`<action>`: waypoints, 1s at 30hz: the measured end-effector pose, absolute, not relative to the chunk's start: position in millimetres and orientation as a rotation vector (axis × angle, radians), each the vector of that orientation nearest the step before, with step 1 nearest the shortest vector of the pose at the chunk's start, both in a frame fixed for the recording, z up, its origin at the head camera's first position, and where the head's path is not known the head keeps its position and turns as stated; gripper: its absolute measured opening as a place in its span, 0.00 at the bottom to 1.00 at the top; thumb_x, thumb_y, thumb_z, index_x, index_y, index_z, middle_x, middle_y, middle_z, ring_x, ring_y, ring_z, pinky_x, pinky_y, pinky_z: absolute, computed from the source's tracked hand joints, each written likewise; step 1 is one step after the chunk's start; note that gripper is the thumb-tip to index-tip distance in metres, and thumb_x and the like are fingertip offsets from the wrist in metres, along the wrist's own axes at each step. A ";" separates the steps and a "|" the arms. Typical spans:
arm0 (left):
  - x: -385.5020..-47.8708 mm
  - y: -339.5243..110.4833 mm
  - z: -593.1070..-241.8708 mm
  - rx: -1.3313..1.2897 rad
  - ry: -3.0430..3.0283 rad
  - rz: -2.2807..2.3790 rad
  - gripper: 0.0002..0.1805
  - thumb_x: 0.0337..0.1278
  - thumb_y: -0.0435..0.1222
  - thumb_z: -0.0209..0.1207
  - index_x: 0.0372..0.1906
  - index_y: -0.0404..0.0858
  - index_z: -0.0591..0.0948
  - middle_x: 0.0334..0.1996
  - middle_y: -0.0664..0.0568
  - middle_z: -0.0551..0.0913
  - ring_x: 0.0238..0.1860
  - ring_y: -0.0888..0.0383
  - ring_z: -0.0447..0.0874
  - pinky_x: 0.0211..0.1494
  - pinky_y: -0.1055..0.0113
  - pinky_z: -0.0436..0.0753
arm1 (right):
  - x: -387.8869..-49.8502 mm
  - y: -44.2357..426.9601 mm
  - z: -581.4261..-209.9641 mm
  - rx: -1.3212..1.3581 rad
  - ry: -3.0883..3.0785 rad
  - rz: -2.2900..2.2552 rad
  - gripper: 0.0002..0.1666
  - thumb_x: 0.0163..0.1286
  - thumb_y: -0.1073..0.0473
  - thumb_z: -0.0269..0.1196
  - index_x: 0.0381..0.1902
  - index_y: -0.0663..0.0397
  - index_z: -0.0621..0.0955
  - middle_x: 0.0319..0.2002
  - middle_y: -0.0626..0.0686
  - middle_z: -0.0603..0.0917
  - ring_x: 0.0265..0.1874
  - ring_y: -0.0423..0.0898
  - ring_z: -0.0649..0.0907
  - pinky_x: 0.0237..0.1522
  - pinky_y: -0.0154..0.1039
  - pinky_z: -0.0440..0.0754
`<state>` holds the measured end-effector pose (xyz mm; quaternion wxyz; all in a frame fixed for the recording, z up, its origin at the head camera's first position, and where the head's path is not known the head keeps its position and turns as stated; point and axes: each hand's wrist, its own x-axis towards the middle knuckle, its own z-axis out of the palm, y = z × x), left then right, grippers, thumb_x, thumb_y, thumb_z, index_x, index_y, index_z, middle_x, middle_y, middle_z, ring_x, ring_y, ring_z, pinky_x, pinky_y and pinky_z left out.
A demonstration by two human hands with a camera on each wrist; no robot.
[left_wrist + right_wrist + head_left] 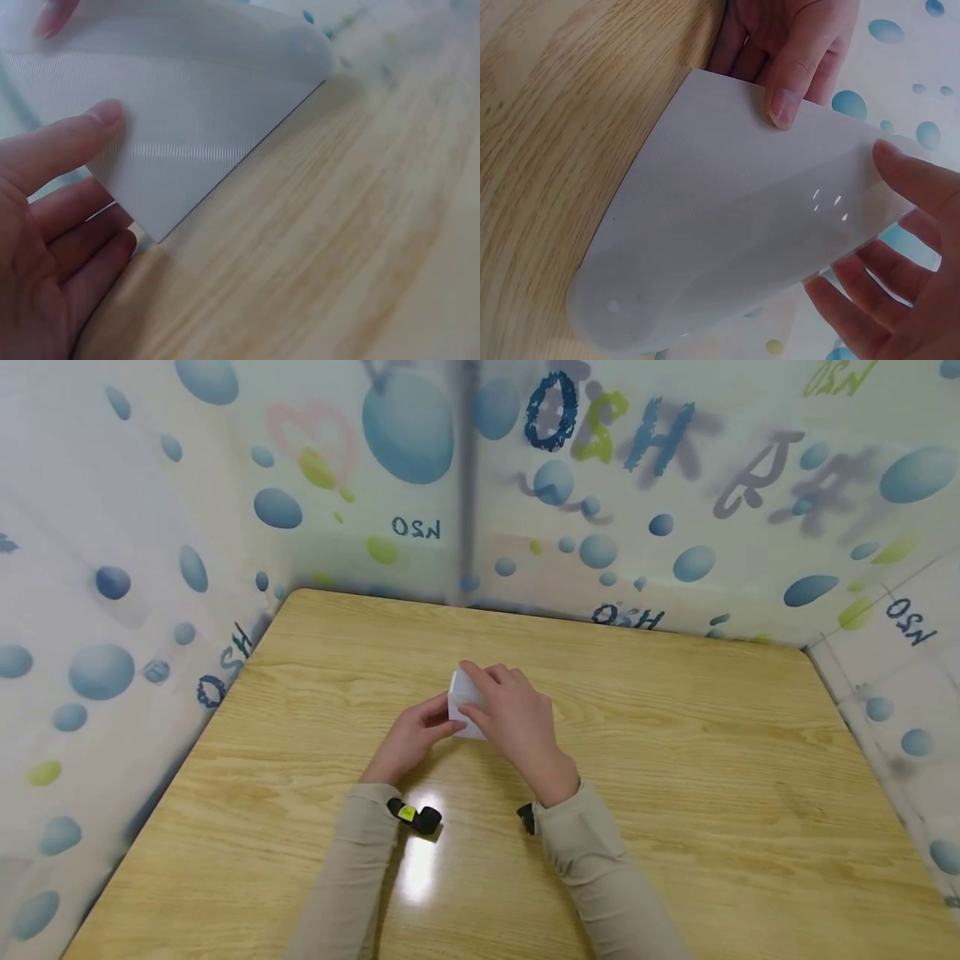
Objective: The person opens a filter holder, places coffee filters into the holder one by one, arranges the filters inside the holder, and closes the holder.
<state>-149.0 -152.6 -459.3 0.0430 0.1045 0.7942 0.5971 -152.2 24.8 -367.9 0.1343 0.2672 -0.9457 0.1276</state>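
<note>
Both hands hold one white, block-like object [468,689] above the middle of the table. It has a finely ribbed face and a smooth, glossy, rounded end; its exact kind cannot be told. My left hand [408,739] pinches it near one edge, thumb [105,112] on the ribbed face and fingers behind. On the other side, my right hand [517,718] grips the smooth rounded part, its thumb [889,150] on the front and its fingers partly hidden behind. The object is tilted in both wrist views. Whether it touches the table cannot be told.
The wooden table [675,760] spreads around both arms. Behind and beside it are pale walls [510,510] with blue spots and lettering. A black wrist strap with a small device [427,820] sits at the left cuff; a black device [527,818] shows at the right.
</note>
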 end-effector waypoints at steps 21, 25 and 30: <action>-156.5 -119.8 -464.7 0.120 2.841 1.565 0.24 0.50 0.49 0.60 0.55 0.58 0.73 0.49 0.60 0.77 0.46 0.63 0.75 0.49 0.64 0.73 | -168.2 46.4 -381.5 0.667 -2.742 0.539 0.35 0.59 0.40 0.58 0.64 0.34 0.63 0.50 0.48 0.75 0.47 0.47 0.74 0.33 0.44 0.78; -155.4 -120.2 -464.4 0.090 2.845 1.572 0.23 0.50 0.49 0.60 0.54 0.56 0.74 0.49 0.60 0.77 0.47 0.63 0.74 0.50 0.64 0.72 | -168.6 45.4 -381.3 0.672 -2.779 0.574 0.37 0.60 0.41 0.58 0.65 0.38 0.61 0.52 0.50 0.75 0.48 0.48 0.74 0.37 0.45 0.77; -153.8 -122.7 -464.3 0.064 2.828 1.578 0.23 0.50 0.49 0.60 0.54 0.53 0.75 0.49 0.58 0.77 0.48 0.61 0.74 0.50 0.62 0.72 | -168.3 45.5 -382.5 0.629 -2.903 0.640 0.41 0.60 0.41 0.58 0.67 0.44 0.57 0.57 0.53 0.72 0.50 0.50 0.74 0.41 0.48 0.76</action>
